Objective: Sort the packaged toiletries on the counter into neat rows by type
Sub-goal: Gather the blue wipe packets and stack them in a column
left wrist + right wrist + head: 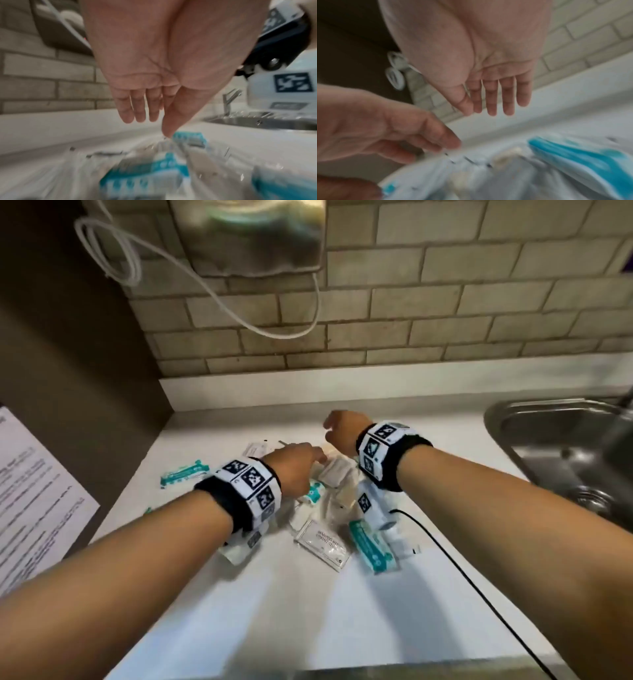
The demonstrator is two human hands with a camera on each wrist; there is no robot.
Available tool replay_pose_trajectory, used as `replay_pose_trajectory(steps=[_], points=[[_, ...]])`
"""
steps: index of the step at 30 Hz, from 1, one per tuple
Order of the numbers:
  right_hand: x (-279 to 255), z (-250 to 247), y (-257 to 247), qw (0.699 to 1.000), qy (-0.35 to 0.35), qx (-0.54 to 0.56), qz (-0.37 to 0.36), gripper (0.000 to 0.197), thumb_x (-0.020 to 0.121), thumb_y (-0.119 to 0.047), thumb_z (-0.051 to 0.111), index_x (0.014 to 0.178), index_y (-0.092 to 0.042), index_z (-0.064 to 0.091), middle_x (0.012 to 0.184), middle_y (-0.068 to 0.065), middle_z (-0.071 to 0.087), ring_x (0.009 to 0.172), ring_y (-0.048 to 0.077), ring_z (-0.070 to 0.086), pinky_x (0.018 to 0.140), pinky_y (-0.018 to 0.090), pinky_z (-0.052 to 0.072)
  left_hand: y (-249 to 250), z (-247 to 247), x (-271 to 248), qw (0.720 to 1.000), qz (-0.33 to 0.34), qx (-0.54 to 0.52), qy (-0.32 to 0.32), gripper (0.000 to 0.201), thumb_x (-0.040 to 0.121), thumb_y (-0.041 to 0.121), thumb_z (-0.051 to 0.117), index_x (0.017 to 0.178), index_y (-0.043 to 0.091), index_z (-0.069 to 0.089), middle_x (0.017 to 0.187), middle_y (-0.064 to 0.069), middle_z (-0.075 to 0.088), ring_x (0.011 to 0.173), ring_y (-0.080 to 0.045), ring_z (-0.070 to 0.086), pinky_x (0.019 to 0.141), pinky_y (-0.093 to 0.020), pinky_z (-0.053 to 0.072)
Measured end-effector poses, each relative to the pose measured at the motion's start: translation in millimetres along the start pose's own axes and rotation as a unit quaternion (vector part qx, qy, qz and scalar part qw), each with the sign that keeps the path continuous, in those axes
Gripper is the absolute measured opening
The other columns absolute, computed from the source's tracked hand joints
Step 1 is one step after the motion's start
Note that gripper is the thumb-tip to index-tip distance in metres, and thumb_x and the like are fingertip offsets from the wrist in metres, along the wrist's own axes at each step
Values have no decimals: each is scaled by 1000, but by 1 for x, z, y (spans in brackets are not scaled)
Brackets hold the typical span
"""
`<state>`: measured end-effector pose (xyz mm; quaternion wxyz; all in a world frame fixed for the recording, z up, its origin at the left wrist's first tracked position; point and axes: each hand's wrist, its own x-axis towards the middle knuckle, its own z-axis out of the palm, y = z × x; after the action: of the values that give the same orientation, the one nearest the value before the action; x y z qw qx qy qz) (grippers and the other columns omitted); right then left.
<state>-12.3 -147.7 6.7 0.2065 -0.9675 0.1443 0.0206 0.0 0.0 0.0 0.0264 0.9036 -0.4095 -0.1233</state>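
Head view: both hands reach over a jumbled pile of packets in the middle of the white counter — teal-and-white packets mixed with clear and white sachets; one teal packet lies apart to the left, near the wall side.
Left wrist view: left hand hangs palm-down just above the pile, fingers straight and close together, thumb tip low over a teal packet; contact is lost to blur. It holds nothing.
Right wrist view: right hand hovers higher, fingers straight, slightly spread, empty.
Step in hand: likely the start of sorting — no rows are formed, and the pile is unsorted.
Next move: probably pinch one packet by an edge, lift it free of the overlapping ones, and lay it beside the lone teal packet or on bare counter.
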Motion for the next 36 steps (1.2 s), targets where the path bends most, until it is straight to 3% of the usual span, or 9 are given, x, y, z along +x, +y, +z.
replay_pose_trajectory(steps=[4, 6, 10, 13, 15, 18, 20, 26, 36], points=[[4, 29, 42, 992, -54, -79, 86, 53, 88, -28, 62, 136, -11, 46, 137, 13, 49, 124, 35, 49, 101, 42, 43, -6, 23, 5, 994, -55, 48, -80, 104, 76, 5, 76, 155, 25, 12, 162, -1, 12, 148, -25, 16, 116, -40, 24], [11, 40, 57, 984, -64, -114, 117, 63, 85, -39, 62, 138, -15, 38, 137, 12, 44, 124, 38, 48, 100, 49, 42, -19, 38, 12, 991, -59, 72, -95, 108, 71, 7, 79, 154, 29, 15, 162, 4, 11, 149, -24, 12, 118, -45, 20], [18, 37, 66, 978, -99, -128, 130, 72, 84, -24, 68, 142, -8, 28, 137, 12, 49, 120, 36, 54, 94, 42, 46, -24, 43, 20, 997, -21, 80, -14, 37, 79, 23, 70, 115, 29, 62, 118, 6, 63, 117, -20, 54, 110, -42, 32], [24, 33, 71, 977, -89, -139, 134, 75, 75, -15, 77, 137, -9, 35, 127, 12, 56, 113, 35, 59, 94, 43, 49, -14, 30, 24, 999, 7, 29, 15, 21, 82, 37, 66, 98, 25, 59, 95, 10, 63, 96, -12, 58, 119, -41, 10], [30, 34, 69, 984, -67, -95, 137, 70, 76, -20, 75, 133, -9, 35, 121, 13, 58, 107, 36, 60, 92, 47, 50, -3, 22, 26, 998, 52, -23, 25, 28, 86, 43, 61, 100, 21, 51, 91, 11, 57, 88, -12, 54, 114, -35, 23], [36, 28, 65, 989, -36, -32, 143, 65, 82, -30, 66, 133, -9, 31, 128, 14, 47, 110, 37, 57, 94, 49, 48, 25, 18, 21, 986, 121, -116, -5, 40, 85, 34, 66, 115, 26, 41, 98, 15, 46, 88, -7, 50, 72, -19, 44], [39, 20, 65, 992, -5, 3, 129, 70, 82, -29, 65, 138, -10, 29, 132, 15, 41, 113, 37, 55, 94, 45, 48, 38, 24, 21, 975, 145, -153, -66, 52, 77, 29, 75, 115, 37, 40, 103, 16, 55, 87, -4, 61, 65, -21, 55], [36, 2, 68, 999, 21, 17, 35, 68, 75, -32, 72, 132, -11, 40, 116, 10, 54, 87, 26, 55, 67, 31, 44, 60, 48, 24, 968, 199, 36, -147, 79, 62, 41, 83, 130, 45, 44, 130, 18, 51, 107, -10, 55, 87, -31, 51], [6, -5, 57, 994, -59, -58, -73, 34, 81, -31, 71, 102, -11, 52, 95, 5, 54, 82, 21, 50, 63, 27, 37, 36, 11, 6, 993, 69, -13, -92, 44, 66, 52, 78, 102, 33, 63, 93, 14, 68, 81, -6, 63, 73, -32, 58]])
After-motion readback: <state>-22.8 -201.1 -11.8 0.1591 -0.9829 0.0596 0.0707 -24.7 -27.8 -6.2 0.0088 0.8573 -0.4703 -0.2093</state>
